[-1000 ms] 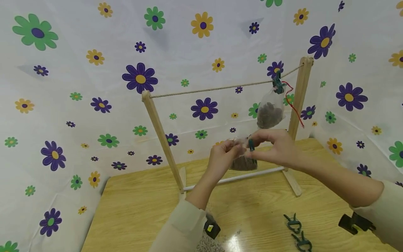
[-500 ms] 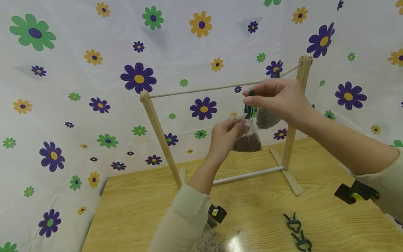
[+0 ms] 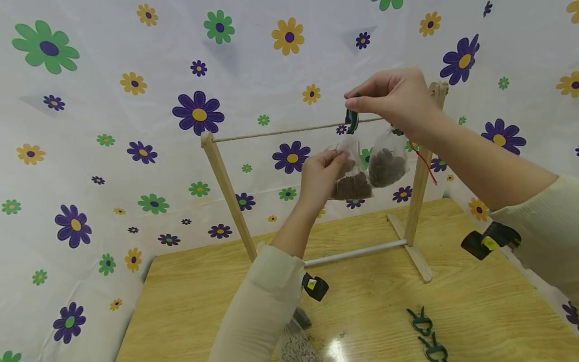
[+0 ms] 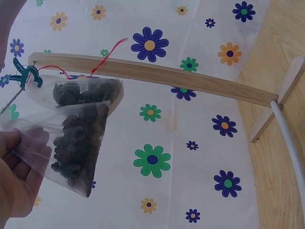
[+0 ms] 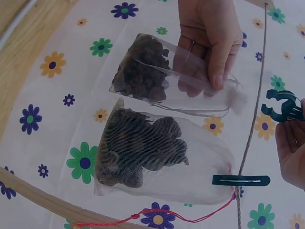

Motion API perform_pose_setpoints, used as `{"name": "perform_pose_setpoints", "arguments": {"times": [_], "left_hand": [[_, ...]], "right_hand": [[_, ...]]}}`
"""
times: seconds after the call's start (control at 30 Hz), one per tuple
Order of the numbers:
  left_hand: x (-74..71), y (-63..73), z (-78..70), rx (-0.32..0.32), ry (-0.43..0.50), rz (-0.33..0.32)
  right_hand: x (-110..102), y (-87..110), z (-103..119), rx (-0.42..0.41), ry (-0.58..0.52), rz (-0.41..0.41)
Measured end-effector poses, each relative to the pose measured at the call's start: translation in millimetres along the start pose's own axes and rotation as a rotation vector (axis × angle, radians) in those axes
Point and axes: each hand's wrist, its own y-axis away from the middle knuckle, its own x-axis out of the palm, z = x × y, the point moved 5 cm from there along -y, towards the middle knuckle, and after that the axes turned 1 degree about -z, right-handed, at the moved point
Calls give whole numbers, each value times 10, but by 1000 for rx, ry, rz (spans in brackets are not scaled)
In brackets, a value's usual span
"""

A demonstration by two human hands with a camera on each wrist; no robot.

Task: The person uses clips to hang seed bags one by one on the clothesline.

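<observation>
My left hand (image 3: 316, 181) pinches the top of a small sheer mesh bag (image 5: 143, 69) with dark dried pieces in its bottom and a drawstring on it. The bag hangs just below and in front of the rope (image 5: 259, 90). Between thumb and fingers of my right hand (image 3: 400, 95) is a dark green clip (image 5: 281, 106), its jaws spread apart above the bag's mouth at rope height. Right beside the held bag, a second mesh bag (image 5: 143, 148) with dark pieces and a red drawstring hangs from the rope by another green clip (image 5: 240, 180).
The rope runs between two wooden posts (image 3: 228, 196) joined low by a white rod (image 3: 357, 252). Two more green clips (image 3: 421, 322) lie on the wooden table (image 3: 190, 306) at front right. A filled clear bag (image 3: 296, 344) lies near my left sleeve. Flowered cloth (image 3: 253, 65) stands behind.
Both hands have risen from low in front of the stand to the rope, bringing the bag and the clip. My right hand and clip have moved up and apart from the left hand.
</observation>
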Motion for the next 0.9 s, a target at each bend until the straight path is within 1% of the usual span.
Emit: {"name": "perform_pose_setpoints", "arguments": {"times": [0.13,0.23,0.3,0.37,0.5,0.6,0.73,0.8,0.9], "left_hand": [[1,-21,-43,34,-95,-34],[2,-41,-75,63,-130,-43],[-8,-64,-101,79,-127,-41],[-27,-93,-125,86,-103,-38],[-72,-149,-195,97,-72,-46],[-76,-175,-216,83,-59,-48],[-43,-186,-158,20,-39,-28],[-32,-184,-119,-2,-37,-23],[-35,-183,-86,-4,-36,-32]], "right_hand": [[63,-60,-65,4,-47,34],[99,-79,-105,-26,-69,46],[115,-90,-132,-38,-75,54],[125,-109,-151,-41,-68,56],[126,-170,-152,-25,-68,34],[102,-218,-118,-39,-107,-6],[46,-262,-97,-58,-140,-41],[38,-276,-122,-43,-146,-28],[69,-281,-186,4,-115,13]]}}
